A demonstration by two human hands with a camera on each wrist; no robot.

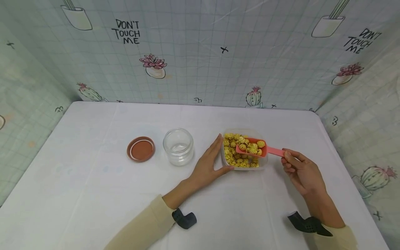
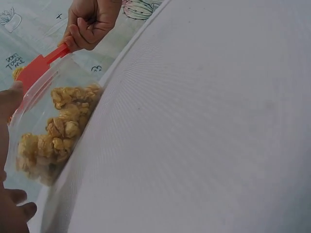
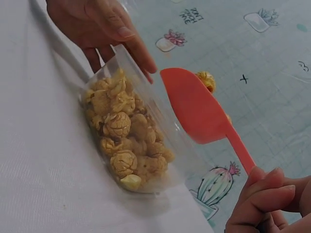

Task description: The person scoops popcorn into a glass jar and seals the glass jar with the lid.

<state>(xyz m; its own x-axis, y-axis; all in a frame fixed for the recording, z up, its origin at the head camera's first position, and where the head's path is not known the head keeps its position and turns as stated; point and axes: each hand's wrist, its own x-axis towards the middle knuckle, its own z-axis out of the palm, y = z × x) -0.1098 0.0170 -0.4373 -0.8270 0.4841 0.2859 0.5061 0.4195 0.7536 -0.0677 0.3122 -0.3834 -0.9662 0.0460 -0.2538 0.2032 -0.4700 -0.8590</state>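
Note:
A clear plastic container (image 1: 263, 163) of yellow popcorn (image 1: 231, 152) stands on the table. Pinched by its handle in my right hand (image 1: 304, 173) is a red scoop (image 1: 275, 151), loaded with several popcorn pieces. The scoop's bowl (image 3: 194, 107) is raised over the container's rim in the right wrist view. My left hand (image 1: 207, 165) rests against the container's left side, thumb and fingers spread and fairly straight along it. In the left wrist view, popcorn (image 2: 63, 121) shows through the container's wall, and the right hand (image 2: 95, 22) holds the scoop handle beyond.
To the left of the left hand stands an open clear glass jar (image 1: 178, 147). Farther left lies a round brown lid (image 1: 141, 149) with its inside facing up. A white cloth covers the table (image 1: 103, 194), with a printed curtain (image 1: 193, 45) behind it.

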